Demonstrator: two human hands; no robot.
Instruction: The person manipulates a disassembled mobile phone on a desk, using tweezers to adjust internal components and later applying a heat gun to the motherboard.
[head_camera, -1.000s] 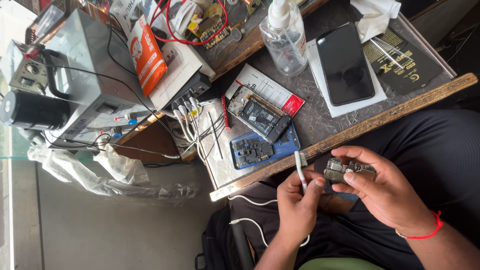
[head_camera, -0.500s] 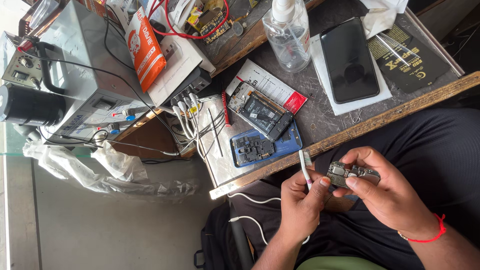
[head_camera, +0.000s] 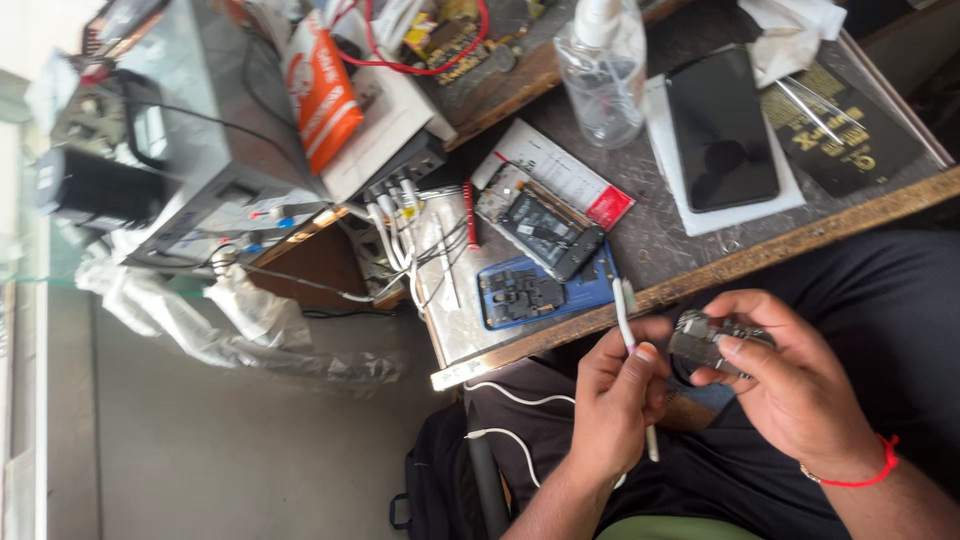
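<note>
The surface (head_camera: 700, 245) ends in a worn wooden edge just above our fingers; below it lies open room over the dark lap. Beyond that edge sit a blue mat (head_camera: 540, 295), an opened phone (head_camera: 540, 232) and a white card with a red corner (head_camera: 565, 180); farther off, an orange packet (head_camera: 320, 90). Our left hand (head_camera: 615, 400) pinches a thin white tool (head_camera: 632, 360) upright. Our right hand (head_camera: 790, 385), fingers curled closed, grips a small metal part (head_camera: 705, 340) beside the tool.
</note>
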